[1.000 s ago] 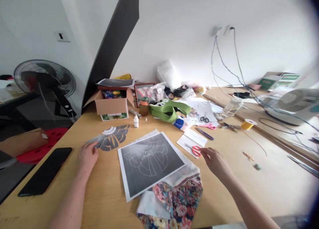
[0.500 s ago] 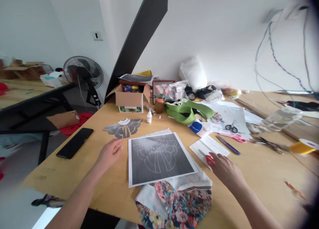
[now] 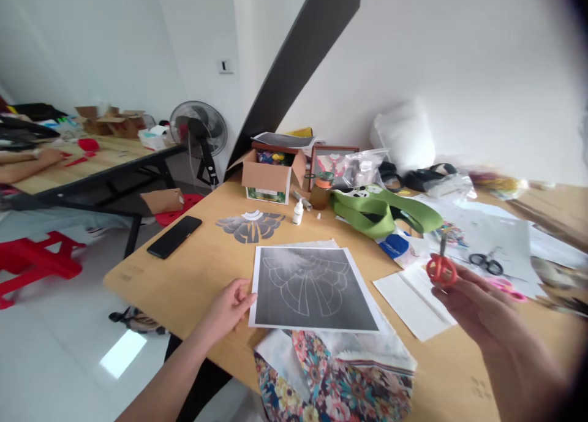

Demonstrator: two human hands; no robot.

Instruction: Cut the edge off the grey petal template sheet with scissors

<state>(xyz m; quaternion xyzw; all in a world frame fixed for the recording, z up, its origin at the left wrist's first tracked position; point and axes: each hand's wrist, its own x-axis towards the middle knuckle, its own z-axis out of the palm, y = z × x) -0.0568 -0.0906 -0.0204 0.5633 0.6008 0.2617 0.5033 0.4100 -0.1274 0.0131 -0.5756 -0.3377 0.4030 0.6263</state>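
Since a sec ago your right hand [image 3: 487, 308] has lifted the small red-handled scissors [image 3: 441, 267] off the white paper strip [image 3: 413, 296] where they lay; they're now up in the air, over the wooden table's [image 3: 193, 269] right side, blades pointing up and away from you. Fingers curl round the red loops, thumb side nearest the handles; can't tell if any finger is actually through a loop, and the blades look closed or nearly so. In my view that means the cutter is in hand and ready to use.

Your left hand [image 3: 227, 308] has also slid across: half a sec back it lay on bare wood further left of the sheet; now it's touching the left edge of the black-and-white printed sheet w/ a petal line drawing [image 3: 315, 287]. Fingers loosely together, tips pinching or pressing at the white margin, not gripping hard as far as I can see.

The printed sheet lies flat, square-ish, dark grey w/ white outlines of fan-shaped petals, white border all round. Its near edge overlaps the flowered multicolour fabric [image 3: 340, 385] and some white cloth hanging off the table's front. Just beyond it sits a grey paper cut-out of the same petal shape [image 3: 250, 226], w/ a black phone [image 3: 174, 236] further left.
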